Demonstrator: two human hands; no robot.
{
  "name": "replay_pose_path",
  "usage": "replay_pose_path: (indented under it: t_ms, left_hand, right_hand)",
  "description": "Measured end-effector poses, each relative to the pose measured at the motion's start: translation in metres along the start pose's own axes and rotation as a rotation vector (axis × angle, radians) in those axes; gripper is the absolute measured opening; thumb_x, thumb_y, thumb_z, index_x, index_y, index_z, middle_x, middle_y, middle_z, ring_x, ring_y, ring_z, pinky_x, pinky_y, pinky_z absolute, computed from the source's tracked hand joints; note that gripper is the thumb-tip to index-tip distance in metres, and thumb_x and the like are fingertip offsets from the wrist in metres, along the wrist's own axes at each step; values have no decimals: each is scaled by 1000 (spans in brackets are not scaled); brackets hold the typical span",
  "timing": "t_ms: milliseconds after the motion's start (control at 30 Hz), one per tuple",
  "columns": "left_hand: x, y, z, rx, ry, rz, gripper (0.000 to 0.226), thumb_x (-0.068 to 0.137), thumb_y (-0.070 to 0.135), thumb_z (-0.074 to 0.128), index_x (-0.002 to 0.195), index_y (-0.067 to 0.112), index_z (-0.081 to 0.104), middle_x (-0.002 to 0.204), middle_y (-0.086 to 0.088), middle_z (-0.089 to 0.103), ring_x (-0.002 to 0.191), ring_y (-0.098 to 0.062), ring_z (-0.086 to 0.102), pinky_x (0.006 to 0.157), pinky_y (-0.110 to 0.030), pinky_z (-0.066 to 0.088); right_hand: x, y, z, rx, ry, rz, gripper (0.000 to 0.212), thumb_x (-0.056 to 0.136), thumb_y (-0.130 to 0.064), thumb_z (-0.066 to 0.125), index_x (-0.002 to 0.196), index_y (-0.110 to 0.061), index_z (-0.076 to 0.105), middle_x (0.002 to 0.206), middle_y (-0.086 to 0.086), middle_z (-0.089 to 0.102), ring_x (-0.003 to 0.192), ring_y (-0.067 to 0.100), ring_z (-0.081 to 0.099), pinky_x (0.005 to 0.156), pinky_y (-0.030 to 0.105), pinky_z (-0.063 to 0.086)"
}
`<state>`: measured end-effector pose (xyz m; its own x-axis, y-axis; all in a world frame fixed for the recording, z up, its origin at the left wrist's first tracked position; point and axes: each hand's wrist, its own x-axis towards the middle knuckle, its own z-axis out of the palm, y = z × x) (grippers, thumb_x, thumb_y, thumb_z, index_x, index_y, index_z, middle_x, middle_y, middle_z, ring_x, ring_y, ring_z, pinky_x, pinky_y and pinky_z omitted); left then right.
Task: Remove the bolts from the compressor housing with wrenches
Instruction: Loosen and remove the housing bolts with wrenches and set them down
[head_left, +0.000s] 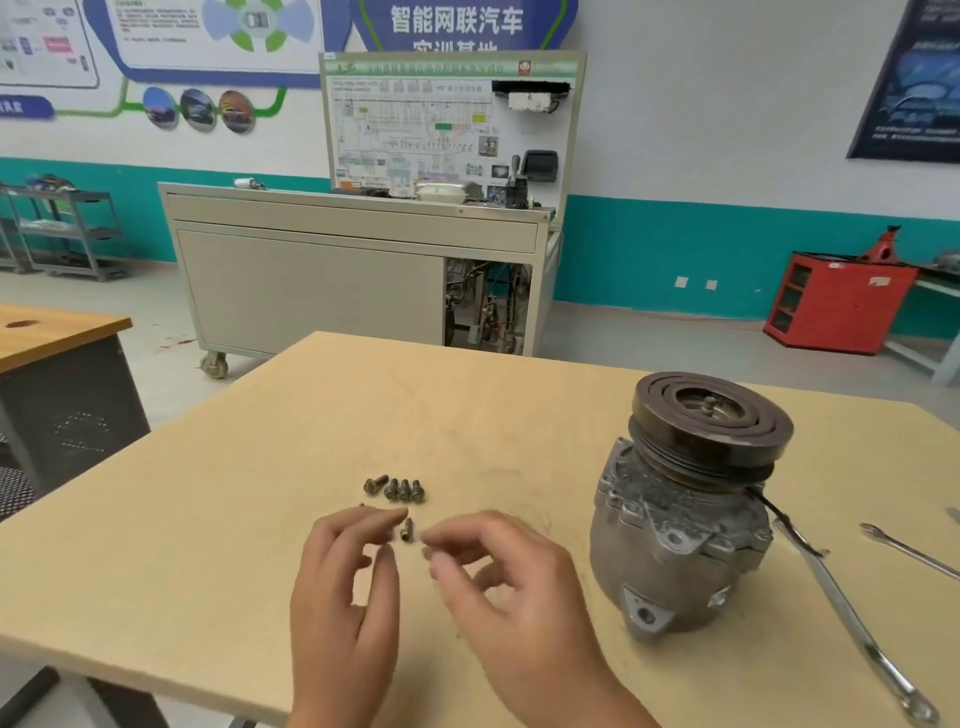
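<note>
We had one pale wood counter (208, 519) carrying everything. Compressor (675, 561) stood on end at the right side, pulley up, mounting ears down at the base. Four bolts (397, 489) lay in a tight row near mid-counter, the leftmost angled away from the other three. A fifth bolt (407, 530) lay alone just in front of that row. Long wrench (852, 623) lay flat right of the compressor, one end just beside the housing, the other near the counter's front edge. Second wrench (909, 552) lay further right, apart from the first, partly out of frame.
</note>
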<state>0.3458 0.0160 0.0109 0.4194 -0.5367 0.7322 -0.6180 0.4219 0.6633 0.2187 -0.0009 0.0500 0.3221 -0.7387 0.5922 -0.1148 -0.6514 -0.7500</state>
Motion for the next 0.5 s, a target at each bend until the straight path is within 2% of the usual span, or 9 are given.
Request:
replay_pose_path:
  t_ms: [67,133,167,233,267,333,400,433,500]
  left_hand:
    - [-16,32,27,-168,-64,155,23,83,12,51,92,26,66,94,13,58,85,-4,59,73,-10,43]
    - [-38,62,62,-274,-263,269,22,82,13,54,91,29,66,92,14,59,84,-1,60,74,-12,46]
    - [-49,76,80,-285,-409,291,22,82,15,55,91,30,67,91,14,59,84,0,60,76,-10,46]
    - [-68,102,121,-227,-766,247,22,88,20,51,101,28,67,94,13,57,84,2,57,78,-3,39]
    - [-75,112,142,-195,-903,223,25,92,24,48,109,23,65,91,14,54,79,3,52,74,-2,36]
    - [-91,125,179,-69,-1069,205,32,95,26,43,121,14,57,85,16,44,72,3,41,66,-11,32]
    - [-102,137,204,77,-1211,231,36,94,22,47,129,13,48,106,4,45,95,-13,45,71,-26,33]
    - [-105,142,212,132,-1213,245,39,91,23,51,129,15,45,117,-7,42,107,-25,42,70,-30,31]
    - [-108,148,223,224,-1215,186,41,89,29,53,126,17,43,121,-15,37,114,-32,38,73,-33,31]
  right_hand:
    - [-21,-3,-51,8,341,-130,18,78,-22,56,85,-34,68,81,-12,65,71,4,62,62,10,45]
    - [-32,11,-105,-67,616,-63,19,80,-17,59,80,-34,68,82,-5,62,71,3,57,64,7,43]
    - [-35,23,-131,-156,676,30,24,83,-11,62,79,-35,67,86,-1,61,74,2,56,66,5,41]
    - [-37,56,-181,-426,592,301,33,85,-3,64,79,-36,63,96,4,58,86,4,57,73,12,41]
    - [-37,73,-205,-542,515,436,26,84,-5,65,85,-31,63,101,5,57,94,12,57,79,20,41]
    - [-37,104,-243,-690,385,707,18,85,-17,65,103,-20,62,112,10,55,104,24,55,87,32,41]
    - [-36,130,-266,-763,283,877,33,87,-29,63,115,-13,56,118,13,55,107,25,54,89,34,42]
    - [-33,140,-272,-796,240,926,40,87,-35,61,118,-12,53,117,12,57,107,26,55,87,33,43]
    - [-29,154,-275,-875,124,974,51,86,-42,61,124,-11,47,114,10,61,106,25,57,79,29,42]
